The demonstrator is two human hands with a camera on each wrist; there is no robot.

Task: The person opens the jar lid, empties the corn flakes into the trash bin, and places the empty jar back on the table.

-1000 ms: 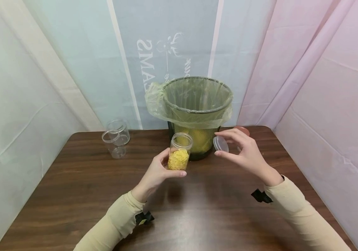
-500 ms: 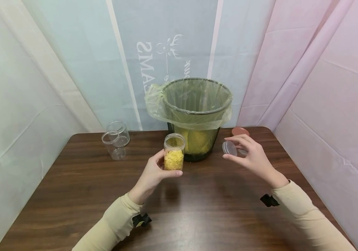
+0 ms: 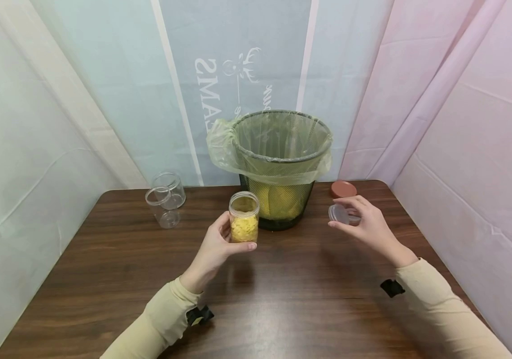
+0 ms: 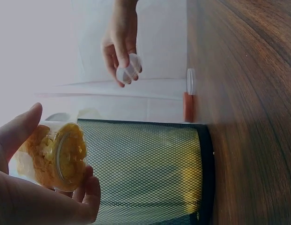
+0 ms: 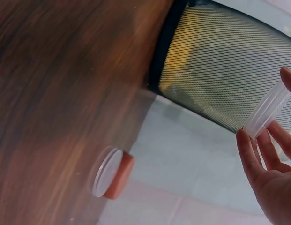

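Observation:
My left hand (image 3: 214, 249) grips a transparent plastic jar (image 3: 244, 203) around its lower part and holds it up over the table. The jar's mouth is uncovered, and crumbly yellow bits (image 3: 244, 229) fill about its lower half. To the right, my right hand (image 3: 372, 225) pinches a clear round lid (image 3: 339, 214) by its edges, tilted and off the table. The right wrist view shows this lid (image 5: 267, 110) between thumb and fingers. A second clear lid (image 5: 108, 172) lies on the table, partly hidden behind my right hand in the head view.
A black mesh bin (image 3: 291, 199) with a yellowish bag (image 3: 278, 172) over its rim stands at the table's back, yellow stuff low inside. Two transparent jars (image 3: 170, 192) stand at the back left. A reddish lid (image 3: 343, 189) lies at the back right. Fabric walls surround the table.
The right hand has moved right and slightly down with the clear lid, uncovering the reddish lid behind it. The left hand has shifted a little left with the jar.

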